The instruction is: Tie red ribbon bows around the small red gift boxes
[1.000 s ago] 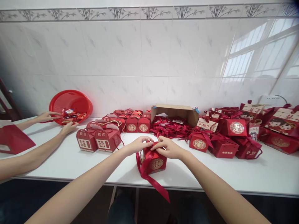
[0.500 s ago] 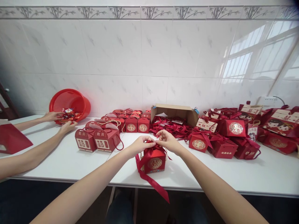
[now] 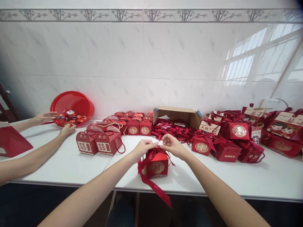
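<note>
Pinching a dark red ribbon (image 3: 156, 188) above a small red gift box (image 3: 157, 168), the person's left hand (image 3: 143, 149) and right hand (image 3: 174, 146) come almost fingertip to fingertip. The box stands upright on a white table (image 3: 260, 179), near its front edge, with an open cardboard carton (image 3: 175, 110) of loose ribbons (image 3: 174, 130) behind it. Over the last second the hands have lifted from the top of the box, where the right hand's fingers lay across it, to just above; gathered ribbon now shows between and below them. Both hands are narrow, thumb toward forefinger, each seemingly gripping ribbon (the fingers hide any knot, so I cannot tell how firm it is). One long tail still hangs past the table's edge. Judging by this, the work has moved from pressing ribbon down to drawing or shaping it, the box staying in about the same spot
</note>
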A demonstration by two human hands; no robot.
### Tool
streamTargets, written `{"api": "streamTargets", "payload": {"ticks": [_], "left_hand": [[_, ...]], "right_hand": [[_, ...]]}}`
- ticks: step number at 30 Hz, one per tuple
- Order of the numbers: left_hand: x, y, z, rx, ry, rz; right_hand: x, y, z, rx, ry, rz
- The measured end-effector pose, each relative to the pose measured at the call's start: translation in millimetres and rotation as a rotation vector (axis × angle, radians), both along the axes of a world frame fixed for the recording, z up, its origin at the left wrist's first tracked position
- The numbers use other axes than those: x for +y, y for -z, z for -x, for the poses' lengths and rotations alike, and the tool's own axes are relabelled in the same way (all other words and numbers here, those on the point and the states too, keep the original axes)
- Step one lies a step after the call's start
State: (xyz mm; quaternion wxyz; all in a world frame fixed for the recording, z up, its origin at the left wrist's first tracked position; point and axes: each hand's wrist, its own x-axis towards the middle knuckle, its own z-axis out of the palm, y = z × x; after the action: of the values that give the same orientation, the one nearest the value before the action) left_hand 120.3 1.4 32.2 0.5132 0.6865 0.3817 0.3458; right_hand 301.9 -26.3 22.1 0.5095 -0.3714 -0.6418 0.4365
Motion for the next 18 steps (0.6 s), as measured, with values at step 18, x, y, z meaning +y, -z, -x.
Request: {"api": "streamTargets", "payload": {"ticks": [18], "left_hand": [[-5, -2.4, 1, -0.053, 0.056, 0.047]], "right_hand": [[2, 4.3, -19, 0.059, -0.025, 0.005]]}}
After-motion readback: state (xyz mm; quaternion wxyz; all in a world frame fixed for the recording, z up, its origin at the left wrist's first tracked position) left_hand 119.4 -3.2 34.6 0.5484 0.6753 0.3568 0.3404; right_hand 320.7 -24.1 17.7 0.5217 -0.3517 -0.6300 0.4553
